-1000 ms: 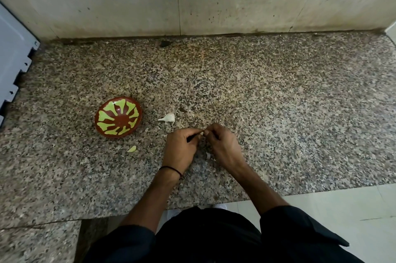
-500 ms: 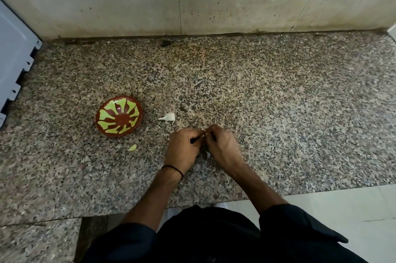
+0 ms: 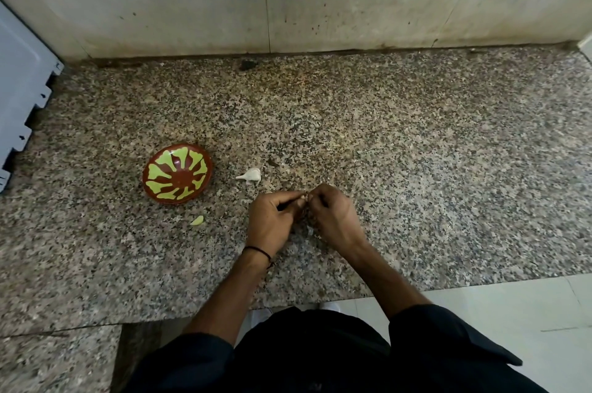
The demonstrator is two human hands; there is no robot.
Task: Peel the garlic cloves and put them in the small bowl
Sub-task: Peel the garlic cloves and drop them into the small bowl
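1. You are working on a speckled granite counter [image 3: 416,168], flat and polished, backed by a stained pale wall [image 3: 192,1].
2. The small bowl [image 3: 177,173] sits left of centre. It is round and glossy brown with yellow-green petal shapes.
3. Your left hand [image 3: 270,221] and right hand [image 3: 333,219] meet at centre, fingers curled, both pinching one clove [image 3: 303,197]. Only a pale sliver of it shows.
4. A white, papery unpeeled clove [image 3: 251,175] lies between the bowl and your hands. A smooth yellowish peeled clove [image 3: 197,220] lies on the stone just below the bowl.
5. The counter's front edge runs under your forearms, and granite stretches wide to the right of your hands. A notched grey-blue panel [image 3: 22,97] borders the left edge.
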